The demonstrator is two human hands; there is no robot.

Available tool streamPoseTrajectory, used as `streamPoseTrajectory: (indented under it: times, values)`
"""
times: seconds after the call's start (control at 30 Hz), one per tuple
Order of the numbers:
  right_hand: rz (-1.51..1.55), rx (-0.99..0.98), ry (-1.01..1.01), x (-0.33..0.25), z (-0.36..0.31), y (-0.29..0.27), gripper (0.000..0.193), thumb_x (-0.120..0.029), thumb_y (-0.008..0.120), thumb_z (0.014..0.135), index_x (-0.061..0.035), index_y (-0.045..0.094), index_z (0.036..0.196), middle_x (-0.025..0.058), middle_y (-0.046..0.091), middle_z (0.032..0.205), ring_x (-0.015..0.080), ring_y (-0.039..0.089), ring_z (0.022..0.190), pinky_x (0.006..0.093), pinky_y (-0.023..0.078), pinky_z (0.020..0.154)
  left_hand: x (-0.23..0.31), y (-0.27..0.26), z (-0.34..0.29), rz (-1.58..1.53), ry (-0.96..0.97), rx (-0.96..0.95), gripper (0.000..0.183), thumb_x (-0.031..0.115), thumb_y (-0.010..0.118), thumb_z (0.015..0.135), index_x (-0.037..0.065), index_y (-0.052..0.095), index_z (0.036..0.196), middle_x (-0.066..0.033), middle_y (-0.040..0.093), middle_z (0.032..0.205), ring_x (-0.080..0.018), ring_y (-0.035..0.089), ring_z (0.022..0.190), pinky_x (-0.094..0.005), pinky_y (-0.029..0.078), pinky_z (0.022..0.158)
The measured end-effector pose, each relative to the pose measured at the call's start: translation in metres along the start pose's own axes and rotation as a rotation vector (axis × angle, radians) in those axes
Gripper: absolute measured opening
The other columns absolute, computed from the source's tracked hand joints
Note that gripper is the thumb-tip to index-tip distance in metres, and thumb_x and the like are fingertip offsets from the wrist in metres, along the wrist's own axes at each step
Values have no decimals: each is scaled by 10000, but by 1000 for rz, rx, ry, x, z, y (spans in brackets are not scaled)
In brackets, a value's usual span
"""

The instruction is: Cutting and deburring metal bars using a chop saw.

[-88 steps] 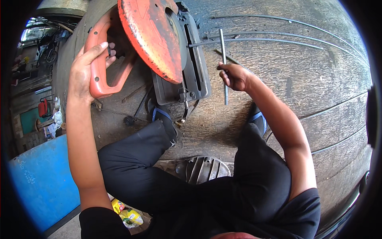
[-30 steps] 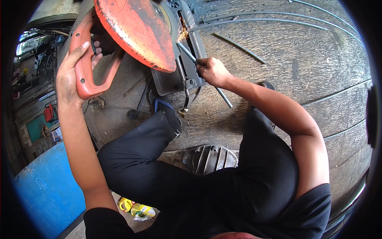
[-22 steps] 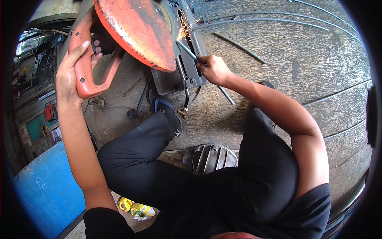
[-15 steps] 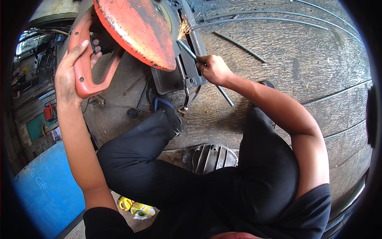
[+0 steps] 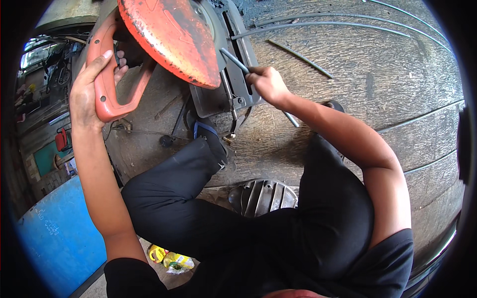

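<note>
My left hand (image 5: 85, 94) is wrapped round the orange loop handle (image 5: 105, 92) of a chop saw, its fingertips showing through the handle's opening. The saw's orange blade guard (image 5: 171, 42), scuffed along its rim, covers most of the disc (image 5: 214, 30). Closed round a thin grey metal rod (image 5: 234, 60), my right hand (image 5: 268, 85) holds it slanting over the grey saw base (image 5: 213, 102). The rod's far end lies beside the guard's edge; its near end sticks out below my hand. No sparks show.
Long thin rods (image 5: 338, 25) lie across the worn board floor at the far right, with a short rod (image 5: 300, 59) nearer. Between my legs sits a ribbed metal cover (image 5: 263, 196). A blue panel (image 5: 64, 238) stands at left; yellow packets (image 5: 171, 259) lie below.
The sparks at the disc have stopped. My right hand has tilted the rod slightly, its near end shifting right and away from me. My left hand keeps its hold on the handle.
</note>
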State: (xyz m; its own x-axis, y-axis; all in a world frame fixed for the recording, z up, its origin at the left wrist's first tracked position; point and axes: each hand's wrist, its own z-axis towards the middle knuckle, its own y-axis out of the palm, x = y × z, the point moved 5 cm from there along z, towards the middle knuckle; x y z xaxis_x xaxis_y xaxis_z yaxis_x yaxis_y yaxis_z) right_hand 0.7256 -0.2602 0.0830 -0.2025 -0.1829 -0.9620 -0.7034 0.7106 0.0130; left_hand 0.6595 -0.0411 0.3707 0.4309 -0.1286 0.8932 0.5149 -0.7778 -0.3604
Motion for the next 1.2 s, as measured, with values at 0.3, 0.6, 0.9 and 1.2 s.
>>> streamPoseTrajectory:
  times: [0.3, 0.6, 0.9, 1.2]
  values:
    - [837, -272, 639, 29, 0, 12, 304, -247, 383, 891, -20, 587, 890, 35, 529, 688, 121, 453, 553, 280, 358, 478, -1, 0, 0, -28, 14, -4, 424, 143, 628, 887, -62, 496, 1235, -157, 596, 1039, -194, 604, 914, -317, 517, 846]
    - [775, -525, 569, 19, -2, 21, 323, -229, 341, 945, -27, 592, 981, -22, 433, 681, 97, 363, 551, 255, 307, 501, 0, 2, -1, -20, 5, -12, 479, 134, 604, 906, -65, 431, 1306, -164, 568, 1126, -227, 578, 1011, -365, 480, 933]
    - [743, -513, 429, 9, -4, 21, 300, -205, 359, 1005, 6, 571, 1031, -7, 445, 731, 103, 420, 605, 260, 373, 539, 1, 3, -2, -26, 19, 17, 449, 120, 617, 889, -64, 466, 1269, -168, 587, 1090, -223, 605, 969, -343, 514, 872]
    - [550, -380, 365, 10, -3, 20, 263, -182, 438, 1003, 25, 600, 1011, 12, 502, 701, 98, 478, 566, 260, 431, 498, 1, 2, -2, -27, 15, 19, 436, 117, 610, 892, -66, 470, 1262, -170, 590, 1082, -229, 608, 970, -345, 518, 869]
